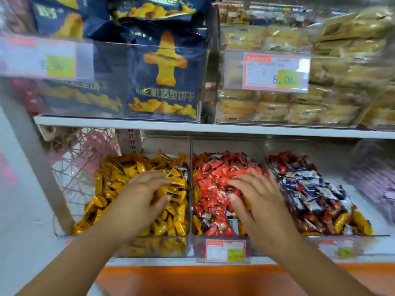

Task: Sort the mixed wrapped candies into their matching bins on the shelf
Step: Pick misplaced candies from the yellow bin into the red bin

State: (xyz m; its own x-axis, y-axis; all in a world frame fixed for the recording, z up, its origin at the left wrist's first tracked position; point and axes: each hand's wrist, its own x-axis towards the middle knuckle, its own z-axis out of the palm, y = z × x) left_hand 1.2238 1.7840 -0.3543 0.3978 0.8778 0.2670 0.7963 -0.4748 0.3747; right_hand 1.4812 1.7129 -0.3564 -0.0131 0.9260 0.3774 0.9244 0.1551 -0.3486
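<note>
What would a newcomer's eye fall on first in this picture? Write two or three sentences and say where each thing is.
First, the bright colours on the lower shelf: yellow candies at left, red candies in the middle, a mixed pile at right. Next, the left hand spread over the yellow and the right hand over the red. Dark blue snack bags stand above.

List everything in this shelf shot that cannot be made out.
All in the head view:
- Upper-left price tag: motion blur smears its first digit.
- Middle bin's label: print too small and blurred.
- Left hand: its own fingers hide whether it pinches a yellow candy.
- Right hand: covers the red candies beneath it.
- Purple packs: blurred, cut off by the right edge.
</note>
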